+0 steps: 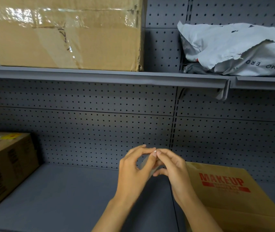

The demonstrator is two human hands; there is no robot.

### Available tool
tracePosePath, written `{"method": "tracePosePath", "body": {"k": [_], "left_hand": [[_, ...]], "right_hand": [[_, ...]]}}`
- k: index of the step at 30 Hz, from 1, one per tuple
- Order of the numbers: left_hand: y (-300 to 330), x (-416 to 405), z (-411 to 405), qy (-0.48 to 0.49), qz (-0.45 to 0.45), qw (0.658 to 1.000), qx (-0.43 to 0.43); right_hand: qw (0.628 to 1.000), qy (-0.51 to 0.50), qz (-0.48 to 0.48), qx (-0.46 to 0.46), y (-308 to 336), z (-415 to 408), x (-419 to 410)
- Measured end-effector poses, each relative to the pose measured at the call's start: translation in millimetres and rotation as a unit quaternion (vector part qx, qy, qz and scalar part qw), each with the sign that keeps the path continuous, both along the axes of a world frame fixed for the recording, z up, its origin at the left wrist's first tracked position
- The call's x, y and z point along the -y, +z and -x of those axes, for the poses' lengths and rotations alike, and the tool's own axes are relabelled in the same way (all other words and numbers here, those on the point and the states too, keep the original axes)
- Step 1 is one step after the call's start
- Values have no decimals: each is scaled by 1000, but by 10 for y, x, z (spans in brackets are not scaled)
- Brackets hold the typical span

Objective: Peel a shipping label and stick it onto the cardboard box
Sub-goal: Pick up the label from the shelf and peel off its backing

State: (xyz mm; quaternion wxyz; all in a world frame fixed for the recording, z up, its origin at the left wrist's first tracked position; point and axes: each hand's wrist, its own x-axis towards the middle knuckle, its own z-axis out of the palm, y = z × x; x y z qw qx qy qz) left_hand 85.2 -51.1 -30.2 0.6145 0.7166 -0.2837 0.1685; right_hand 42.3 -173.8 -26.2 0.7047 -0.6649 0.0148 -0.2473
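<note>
Seen from above and behind: 2 bare hands raised together over a grey metal shelf (66,195), fingertips meeting at the centre. Left hand (133,174) curled, thumb and index finger pinched on a small, pale, partly see-through slip, apparently the shipping label (154,151) or its backing; right hand (173,166) pinched on the same slip from the other side, a tiny white corner showing between the 2 sets of fingertips. Too small and blurred to read anything on the slip or to tell how far peeled. Just right of the hands and nearer, lying on the shelf: the cardboard box (234,203), brown, top face printed in red with "MAKEUP" above a red banner whose smaller words cannot be made out. Hands held above the shelf, not touching that box. At the far left of the same shelf, a second brown box (7,166) with dark, unreadable lettering down its side, a white sticker and a yellow one on top. Behind, a grey pegboard back panel (100,128). On the upper shelf, far left, a large taped carton (66,34) with scrawled black marks; far right, a torn grey-white mailer bag (242,47) bearing upside-down letters, partly legible as "ERO" and "CAMO".
</note>
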Motion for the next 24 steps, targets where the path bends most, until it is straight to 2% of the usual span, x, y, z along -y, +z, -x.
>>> {"method": "tracePosePath", "body": {"k": [19,24], "left_hand": [[-59,-87,-94,15,-58,997,44],[-13,-65,-37,-17,-19,999,-20]], "right_hand": [[1000,-11,5,-24,-1,-76,0],[999,-14,26,-16,8,-72,7]]}}
